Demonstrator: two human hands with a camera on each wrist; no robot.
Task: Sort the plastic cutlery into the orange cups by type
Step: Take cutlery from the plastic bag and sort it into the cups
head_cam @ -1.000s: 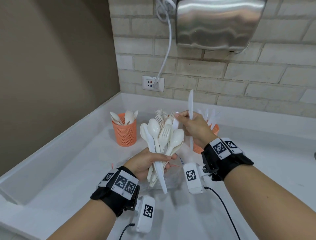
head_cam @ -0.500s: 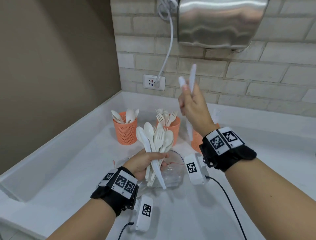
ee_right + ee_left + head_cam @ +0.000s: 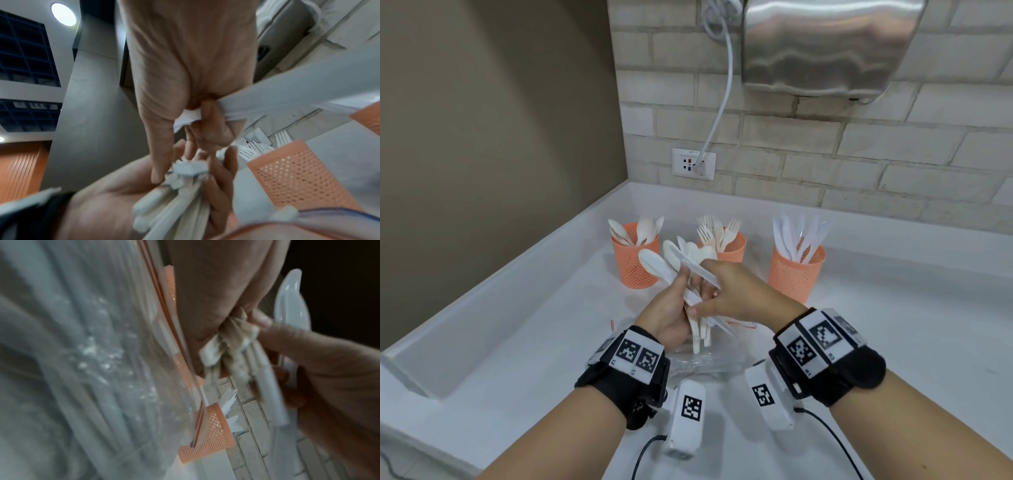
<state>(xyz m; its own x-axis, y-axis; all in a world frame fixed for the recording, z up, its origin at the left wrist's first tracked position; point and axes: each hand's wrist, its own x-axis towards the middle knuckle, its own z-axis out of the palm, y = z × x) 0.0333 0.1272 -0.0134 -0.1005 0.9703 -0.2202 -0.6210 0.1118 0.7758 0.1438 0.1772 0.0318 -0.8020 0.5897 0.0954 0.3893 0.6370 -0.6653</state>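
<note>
Our left hand (image 3: 671,317) grips the mixed bundle (image 3: 688,270) above the tabletop (image 3: 893,325); our right hand (image 3: 732,291) pinches 1 knife (image 3: 700,272) there. We should slide it free lengthwise, then drop it into the knife cup (image 3: 796,274).

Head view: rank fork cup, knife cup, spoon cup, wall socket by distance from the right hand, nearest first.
From the right hand:
1. Fork cup, just behind it, centre.
2. Knife cup, to its right.
3. Spoon cup, to the left, past the left hand's bundle.
4. Wall socket, on the back wall.

White counter (image 3: 893,342), three orange cups (image 3: 796,274) (mesh), clear plastic bag (image 3: 702,363)
</note>
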